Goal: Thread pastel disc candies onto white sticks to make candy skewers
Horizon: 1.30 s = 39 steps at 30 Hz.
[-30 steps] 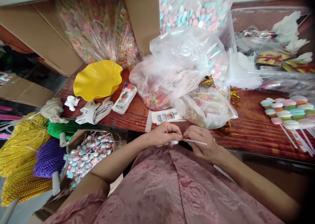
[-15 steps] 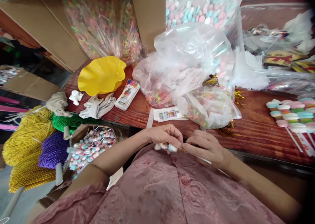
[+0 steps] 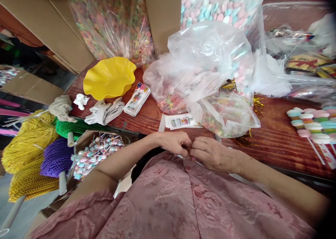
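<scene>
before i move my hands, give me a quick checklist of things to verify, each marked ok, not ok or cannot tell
1. Both hands on the work: ok. Left hand and right hand meet with fingers closed at the shirt front.
2. State of the candy stick between them: cannot tell; fingers hide nearly all of it.
3. Printed labels nearby: ok, lying on the table just beyond the hands.
4. Table edge clear ahead: not ok; a clear candy bag sits close to it.
5. Candy skewers out of the way: ok, well right of the hands.
</scene>
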{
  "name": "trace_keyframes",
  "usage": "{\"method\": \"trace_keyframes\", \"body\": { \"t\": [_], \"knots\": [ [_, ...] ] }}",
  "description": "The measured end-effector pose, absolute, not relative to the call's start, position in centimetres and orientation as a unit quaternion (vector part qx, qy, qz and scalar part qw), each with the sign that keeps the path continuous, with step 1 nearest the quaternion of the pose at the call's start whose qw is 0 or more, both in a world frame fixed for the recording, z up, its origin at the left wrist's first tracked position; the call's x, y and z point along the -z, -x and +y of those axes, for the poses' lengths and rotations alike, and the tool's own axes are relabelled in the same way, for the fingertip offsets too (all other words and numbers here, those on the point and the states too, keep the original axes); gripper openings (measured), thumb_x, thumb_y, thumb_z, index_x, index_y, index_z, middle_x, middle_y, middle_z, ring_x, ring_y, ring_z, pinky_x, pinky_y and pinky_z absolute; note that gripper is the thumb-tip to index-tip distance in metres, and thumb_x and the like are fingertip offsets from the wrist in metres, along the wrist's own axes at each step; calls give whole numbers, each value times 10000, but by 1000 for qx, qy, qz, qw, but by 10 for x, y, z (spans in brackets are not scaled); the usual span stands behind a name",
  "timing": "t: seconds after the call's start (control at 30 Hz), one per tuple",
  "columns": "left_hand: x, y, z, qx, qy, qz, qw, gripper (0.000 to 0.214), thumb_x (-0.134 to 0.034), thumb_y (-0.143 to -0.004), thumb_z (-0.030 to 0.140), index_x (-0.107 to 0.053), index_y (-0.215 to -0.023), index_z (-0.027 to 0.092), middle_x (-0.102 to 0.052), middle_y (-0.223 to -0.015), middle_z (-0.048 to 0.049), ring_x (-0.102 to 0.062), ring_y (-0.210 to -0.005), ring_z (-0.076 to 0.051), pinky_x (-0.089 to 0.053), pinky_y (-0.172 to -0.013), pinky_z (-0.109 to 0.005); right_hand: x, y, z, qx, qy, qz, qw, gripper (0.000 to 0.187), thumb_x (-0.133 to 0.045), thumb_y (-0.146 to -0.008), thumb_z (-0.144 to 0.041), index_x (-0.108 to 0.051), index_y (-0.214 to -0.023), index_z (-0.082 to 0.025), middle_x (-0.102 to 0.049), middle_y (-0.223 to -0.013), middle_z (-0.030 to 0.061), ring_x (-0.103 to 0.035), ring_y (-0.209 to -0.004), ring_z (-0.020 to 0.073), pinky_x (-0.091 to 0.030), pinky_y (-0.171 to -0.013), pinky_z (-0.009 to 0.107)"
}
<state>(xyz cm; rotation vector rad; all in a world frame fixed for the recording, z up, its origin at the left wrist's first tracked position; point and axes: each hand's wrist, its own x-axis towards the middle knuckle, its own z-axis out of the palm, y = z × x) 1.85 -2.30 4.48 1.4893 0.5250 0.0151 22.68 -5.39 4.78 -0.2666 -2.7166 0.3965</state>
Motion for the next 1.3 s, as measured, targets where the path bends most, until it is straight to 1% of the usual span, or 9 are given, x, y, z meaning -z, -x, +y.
{"method": "trace_keyframes", "body": {
  "t": [0.3, 0.43, 0.7, 0.87, 0.97, 1.03, 1.17, 1.23, 1.3],
  "knots": [
    [-45, -16, -24, 49, -516, 229, 824, 202, -853, -571, 291, -737, -672, 160, -688, -609, -18, -592, -514, -128, -478, -478, -226, -63, -224, -49, -106, 15, -971, 213, 223, -420, -963, -119, -621, -870, -145, -580, -817, 58, -448, -751, 168, -374, -703, 329],
    [-47, -18, -25, 47, -551, 231, 800, 222, -843, -592, 327, -721, -673, 160, -661, -598, 0, -578, -530, -127, -460, -496, -227, -57, -221, -52, -112, 70, -975, 178, 214, -419, -965, -145, -576, -821, -164, -566, -765, 35, -449, -721, 160, -355, -702, 332],
    [-126, 11, -13, -53, -855, 357, 373, 330, -759, -734, 469, -658, -634, 172, -569, -588, -1, -502, -568, -132, -364, -577, -246, -68, -226, -38, -36, 164, -962, 213, 182, -418, -911, -120, -552, -798, -169, -544, -743, 46, -441, -684, 163, -330, -636, 321],
    [-147, 3, -49, -162, -918, 333, 143, 167, -550, -891, 264, -678, -838, 171, -640, -899, -82, -571, -841, -197, -444, -775, -313, -77, -226, -20, -4, 262, -921, 287, 155, -455, -869, -121, -556, -768, -181, -543, -722, 51, -455, -664, 165, -304, -577, 315],
    [-121, -17, -62, -146, -949, 203, 190, 152, -554, -881, 279, -669, -853, 184, -640, -957, -88, -573, -879, -202, -480, -821, -338, -86, -221, -19, -130, 335, -845, 396, 163, -474, -885, -166, -540, -738, -188, -516, -670, 10, -458, -636, 134, -323, -585, 288],
    [-105, -25, -53, -204, -908, 257, 262, 197, -526, -898, 276, -679, -974, 179, -649, -1023, -102, -592, -944, -212, -495, -860, -355, -94, -215, -25, -268, 373, -770, 443, 183, -489, -892, -204, -536, -716, -188, -501, -634, -15, -455, -610, 115, -342, -590, 270],
    [-103, -23, -21, -420, -744, 357, 377, 232, -532, -939, 321, -708, -1033, 202, -683, -1068, -86, -613, -1046, -214, -476, -955, -379, -96, -207, -39, -526, 377, -655, 390, 188, -526, -853, -274, -533, -688, -184, -510, -607, -29, -443, -557, 101, -346, -539, 248],
    [-106, -22, -15, -499, -687, 345, 400, 223, -670, -860, 379, -728, -1017, 231, -645, -1231, -80, -553, -1205, -240, -432, -1035, -393, -89, -207, -38, -519, 394, -647, 397, 197, -537, -844, -286, -524, -675, -186, -493, -590, -33, -430, -541, 98, -342, -532, 247],
    [-103, -24, -18, -544, -605, 355, 460, 352, -738, -799, 426, -708, -1110, 264, -566, -1369, -69, -492, -1295, -249, -411, -1064, -401, -81, -209, -31, -405, 418, -676, 453, 184, -545, -846, -265, -531, -679, -187, -487, -596, -30, -433, -557, 102, -343, -556, 256]
  ]
}}
